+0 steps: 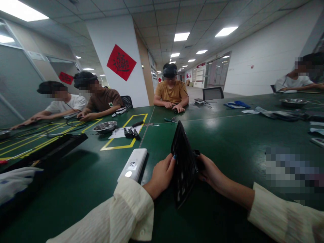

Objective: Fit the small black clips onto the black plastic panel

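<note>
A flat black panel [182,158], like a keyboard seen edge-on, stands tilted up on the green table [227,145] in front of me. My left hand [162,175] grips its near left edge with curled fingers. My right hand [210,172] clasps the right side, fingers wrapped behind it. Both cream sleeves reach in from the bottom.
A white power bank [133,164] lies just left of my left hand. A black keyboard [50,148] sits far left, a metal bowl [105,127] and small black parts [130,132] inside a yellow-taped square. Several other people work around the table; another bowl [293,101] at right.
</note>
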`<state>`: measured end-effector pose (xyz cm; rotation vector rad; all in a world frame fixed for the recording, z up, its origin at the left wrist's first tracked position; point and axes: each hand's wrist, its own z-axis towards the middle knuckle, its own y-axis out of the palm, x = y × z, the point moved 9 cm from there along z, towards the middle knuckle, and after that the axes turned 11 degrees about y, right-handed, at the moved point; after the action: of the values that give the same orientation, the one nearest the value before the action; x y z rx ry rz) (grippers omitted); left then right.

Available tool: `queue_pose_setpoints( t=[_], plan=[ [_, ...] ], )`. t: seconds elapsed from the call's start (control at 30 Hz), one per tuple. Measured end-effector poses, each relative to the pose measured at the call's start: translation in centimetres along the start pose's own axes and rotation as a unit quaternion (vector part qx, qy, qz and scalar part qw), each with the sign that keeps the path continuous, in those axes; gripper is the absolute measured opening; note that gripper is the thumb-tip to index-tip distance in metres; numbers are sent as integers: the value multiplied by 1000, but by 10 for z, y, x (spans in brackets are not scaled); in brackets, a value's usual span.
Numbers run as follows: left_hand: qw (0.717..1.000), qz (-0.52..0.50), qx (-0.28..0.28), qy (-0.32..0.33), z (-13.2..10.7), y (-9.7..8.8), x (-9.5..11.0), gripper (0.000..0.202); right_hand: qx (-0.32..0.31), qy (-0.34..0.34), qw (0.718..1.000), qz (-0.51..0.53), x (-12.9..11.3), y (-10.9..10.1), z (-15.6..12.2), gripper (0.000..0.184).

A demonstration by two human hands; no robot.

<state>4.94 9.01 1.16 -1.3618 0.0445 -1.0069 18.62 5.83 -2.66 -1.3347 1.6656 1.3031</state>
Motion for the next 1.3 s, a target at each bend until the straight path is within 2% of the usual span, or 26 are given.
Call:
queue_pose_setpoints(
  t=[0.13, 0.33, 0.47, 0.63, 0.93, 1.17, 1.3],
  plan=[
    [1000, 19, -11, -11, 0, -1, 2, 24, 7, 10, 1000, 2, 1, 0, 0, 29],
    [1000, -13, -6, -15, 0, 2, -1, 36, 2, 7, 1000, -4, -1, 2, -2, 29],
    [1000, -3, 21, -19, 0, -2, -3, 26, 13, 13, 1000, -2, -2, 1, -3, 29],
    [999, -18, 27, -27, -2, -5, 2, 17, 9, 6, 1000, -7, -3, 1, -1, 29],
    [1000, 1, 0, -4, -3, -2, 8, 18, 3, 8, 1000, -2, 0, 0, 0, 29],
    [999, 38, -9, -5, -4, 0, 4, 20, 6, 15, 1000, 3, 2, 0, 1, 29],
    [1000, 20, -10, -5, -2, 1, 2, 21, 3, 7, 1000, 6, 0, 0, 1, 29]
  ],
)
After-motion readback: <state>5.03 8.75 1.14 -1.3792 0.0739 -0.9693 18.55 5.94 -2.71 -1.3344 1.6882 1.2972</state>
